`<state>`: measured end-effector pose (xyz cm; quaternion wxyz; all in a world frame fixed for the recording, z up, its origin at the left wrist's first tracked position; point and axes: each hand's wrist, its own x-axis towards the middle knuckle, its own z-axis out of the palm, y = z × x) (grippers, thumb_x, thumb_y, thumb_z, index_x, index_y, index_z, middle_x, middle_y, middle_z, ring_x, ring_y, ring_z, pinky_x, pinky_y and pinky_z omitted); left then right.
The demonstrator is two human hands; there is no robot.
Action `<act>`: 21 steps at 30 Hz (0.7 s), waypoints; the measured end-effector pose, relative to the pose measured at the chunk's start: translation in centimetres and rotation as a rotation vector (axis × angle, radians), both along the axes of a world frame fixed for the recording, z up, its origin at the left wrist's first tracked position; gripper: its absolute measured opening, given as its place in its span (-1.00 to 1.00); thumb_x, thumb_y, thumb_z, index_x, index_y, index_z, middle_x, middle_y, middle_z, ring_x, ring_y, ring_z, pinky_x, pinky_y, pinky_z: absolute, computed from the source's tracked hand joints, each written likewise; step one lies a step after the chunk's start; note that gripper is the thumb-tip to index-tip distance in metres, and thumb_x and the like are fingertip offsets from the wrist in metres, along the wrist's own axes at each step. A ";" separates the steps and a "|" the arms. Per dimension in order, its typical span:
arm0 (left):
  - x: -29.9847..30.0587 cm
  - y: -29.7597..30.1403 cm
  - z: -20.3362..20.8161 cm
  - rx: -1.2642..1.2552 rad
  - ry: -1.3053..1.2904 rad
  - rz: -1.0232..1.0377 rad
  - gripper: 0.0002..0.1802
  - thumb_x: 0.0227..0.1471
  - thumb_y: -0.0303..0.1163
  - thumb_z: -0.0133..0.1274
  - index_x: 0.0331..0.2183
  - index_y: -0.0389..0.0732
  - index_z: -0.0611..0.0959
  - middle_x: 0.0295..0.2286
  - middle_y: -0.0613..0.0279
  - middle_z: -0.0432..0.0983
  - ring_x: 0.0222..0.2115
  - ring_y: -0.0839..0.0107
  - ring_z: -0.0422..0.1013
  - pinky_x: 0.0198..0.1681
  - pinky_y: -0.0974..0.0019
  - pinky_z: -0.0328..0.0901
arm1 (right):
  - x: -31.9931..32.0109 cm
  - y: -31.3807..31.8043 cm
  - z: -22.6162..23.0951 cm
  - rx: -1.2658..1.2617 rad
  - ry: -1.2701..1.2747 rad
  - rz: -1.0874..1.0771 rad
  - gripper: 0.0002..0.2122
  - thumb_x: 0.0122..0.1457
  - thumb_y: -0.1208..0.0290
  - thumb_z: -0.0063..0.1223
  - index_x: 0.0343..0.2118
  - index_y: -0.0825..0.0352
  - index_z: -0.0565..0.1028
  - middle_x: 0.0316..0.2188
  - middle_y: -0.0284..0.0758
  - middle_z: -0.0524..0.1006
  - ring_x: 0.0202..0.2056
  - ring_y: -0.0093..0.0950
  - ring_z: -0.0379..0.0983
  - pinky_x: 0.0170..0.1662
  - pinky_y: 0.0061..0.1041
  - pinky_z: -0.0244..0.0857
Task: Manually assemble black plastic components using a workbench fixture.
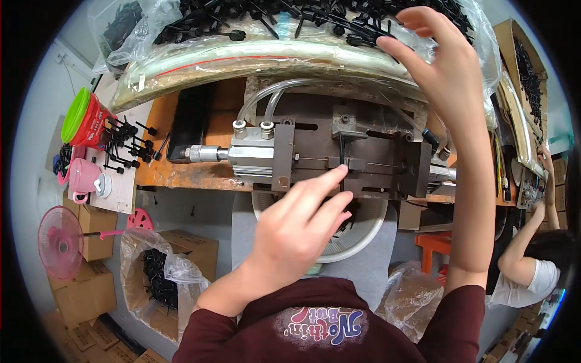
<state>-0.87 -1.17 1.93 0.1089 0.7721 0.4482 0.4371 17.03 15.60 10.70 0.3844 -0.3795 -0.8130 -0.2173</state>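
Observation:
My left hand is at the middle of a dark metal clamping fixture. Its fingertips close on a thin black plastic stem, which lies across the small centre block of the fixture. The stem's lower end is hidden by the fingers. My right hand is raised beyond the fixture at the far right, thumb and fingers apart. It hovers at the edge of a heap of black plastic stemmed parts, with no part visible inside it.
Silver air cylinders with clear hoses flank the fixture. A white basket sits below it. At left stand a red tub with a green rim, a pink cup and a pink fan. Another person works at far right.

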 end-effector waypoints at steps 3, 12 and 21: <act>0.7 0.2 -2.0 0.017 0.151 -0.009 -0.73 -0.23 -0.49 0.26 -0.36 -0.30 0.62 -0.05 0.03 0.47 -0.30 0.22 0.50 -0.25 0.26 0.42 | -2.1 -0.7 1.5 -0.484 -0.062 -0.208 -0.64 0.03 0.24 0.25 -0.10 0.19 0.51 -0.22 -0.27 0.52 -0.19 -0.40 0.44 -0.09 -0.38 0.30; 1.0 1.0 -2.2 0.025 0.269 0.017 -0.76 -0.26 -0.48 0.26 -0.41 -0.29 0.63 -0.08 0.05 0.51 -0.41 0.29 0.52 -0.28 0.32 0.41 | -0.1 2.6 -1.2 -0.551 0.227 -0.041 -0.81 0.04 0.46 0.15 -0.25 0.26 0.63 -0.50 -0.35 0.59 -0.43 -0.60 0.49 -0.28 -0.59 0.37; 0.9 0.9 -1.6 -0.017 0.305 0.000 -0.72 -0.25 -0.44 0.29 -0.37 -0.28 0.64 -0.08 0.09 0.51 -0.47 0.39 0.51 -0.38 0.39 0.40 | 5.4 5.0 1.7 -0.816 0.795 0.282 -0.67 0.05 0.32 0.21 -0.16 0.40 0.52 -0.25 -0.26 0.54 -0.22 -0.48 0.44 -0.10 -0.53 0.30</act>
